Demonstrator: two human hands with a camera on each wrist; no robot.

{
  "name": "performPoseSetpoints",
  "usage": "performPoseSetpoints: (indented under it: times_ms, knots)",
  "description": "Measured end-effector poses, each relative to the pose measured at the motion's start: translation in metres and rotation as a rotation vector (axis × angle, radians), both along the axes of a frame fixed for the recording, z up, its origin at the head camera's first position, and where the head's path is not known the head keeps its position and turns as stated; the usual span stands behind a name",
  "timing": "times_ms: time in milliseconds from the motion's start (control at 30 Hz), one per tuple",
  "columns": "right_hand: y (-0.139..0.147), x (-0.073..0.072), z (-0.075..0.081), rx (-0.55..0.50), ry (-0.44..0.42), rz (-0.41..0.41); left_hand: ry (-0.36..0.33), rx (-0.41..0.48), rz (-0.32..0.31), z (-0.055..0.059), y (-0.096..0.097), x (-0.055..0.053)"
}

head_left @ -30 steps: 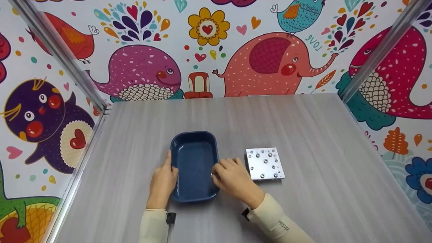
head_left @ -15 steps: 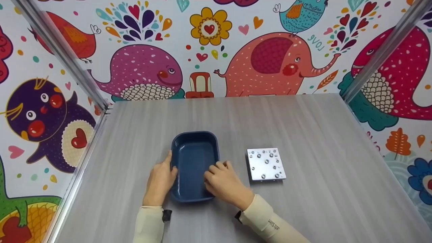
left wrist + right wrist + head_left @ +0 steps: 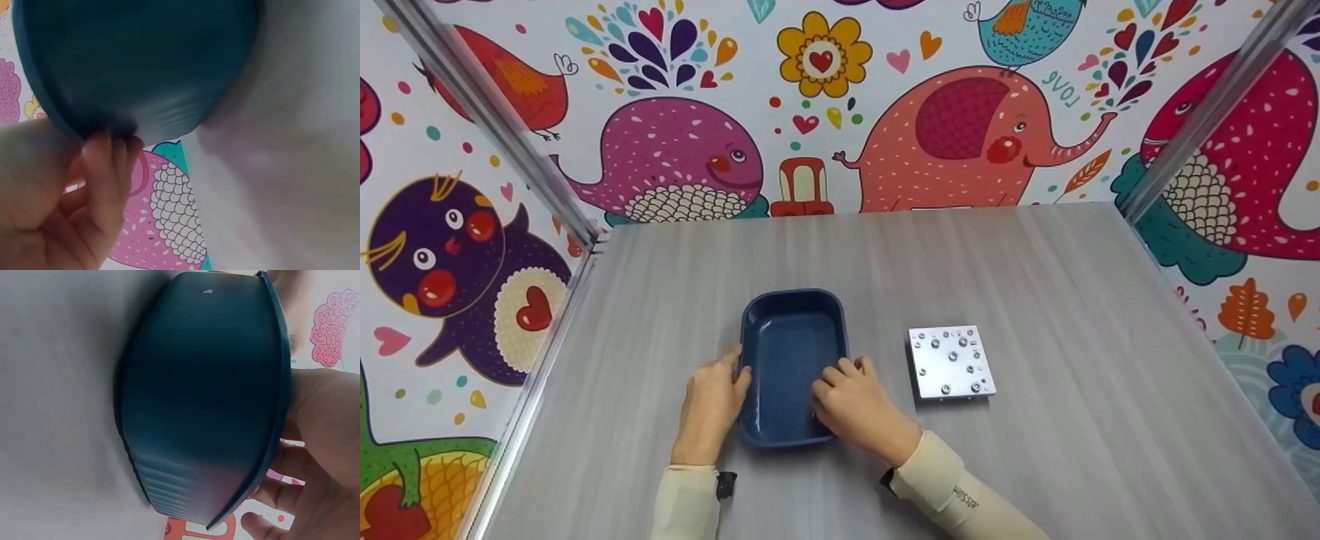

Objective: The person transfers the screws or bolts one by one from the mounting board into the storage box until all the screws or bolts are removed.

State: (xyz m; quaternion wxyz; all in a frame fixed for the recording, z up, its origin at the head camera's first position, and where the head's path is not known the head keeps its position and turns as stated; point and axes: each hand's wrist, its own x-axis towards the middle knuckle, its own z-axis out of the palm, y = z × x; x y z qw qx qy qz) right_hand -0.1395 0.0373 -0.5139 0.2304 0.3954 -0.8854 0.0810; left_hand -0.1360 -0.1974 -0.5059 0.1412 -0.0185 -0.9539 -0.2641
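Observation:
A dark blue rectangular tray (image 3: pixel 793 375) with raised walls stands on the table. My left hand (image 3: pixel 709 409) grips its left rim, thumb at the inner side and fingers outside. In the left wrist view, the left fingers (image 3: pixel 107 180) touch the tray's edge from below. My right hand (image 3: pixel 862 409) reaches over the right wall with bent fingers inside the tray near its lower right. The right wrist view shows the tray's outer wall (image 3: pixel 197 382) and the right fingers (image 3: pixel 281 495) bent behind its rim. Whatever lies between those fingertips is hidden.
Right of the right hand lies a square silver metal plate (image 3: pixel 951 364) set with several small bolts or nuts. The grey wood-grain table (image 3: pixel 1035 300) is bordered by metal frame posts (image 3: pixel 1207 112) and walls printed with cartoon animals.
The right hand has moved left and slightly down, further into the tray, then stayed there. My left hand has slid slightly down along the rim. The tray and metal plate stay put.

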Motion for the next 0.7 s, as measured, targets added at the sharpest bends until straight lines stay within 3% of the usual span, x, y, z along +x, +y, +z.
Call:
performPoseSetpoints:
  times_ms: [200,433,567,700]
  knots:
    - [0.024,-0.002,0.014,-0.082,-0.049,0.01,-0.026,-0.029,-0.049,0.003,-0.003,0.0]
    - [0.083,-0.01,0.029,-0.148,-0.104,-0.059,-0.144,-0.042,-0.092,0.012,-0.003,-0.001]
    - [0.116,-0.014,0.034,-0.116,-0.098,-0.123,-0.197,-0.057,-0.103,0.017,-0.003,-0.002]
    - [0.137,-0.017,0.033,-0.028,-0.156,-0.213,-0.245,-0.074,-0.11,0.02,-0.004,-0.004]
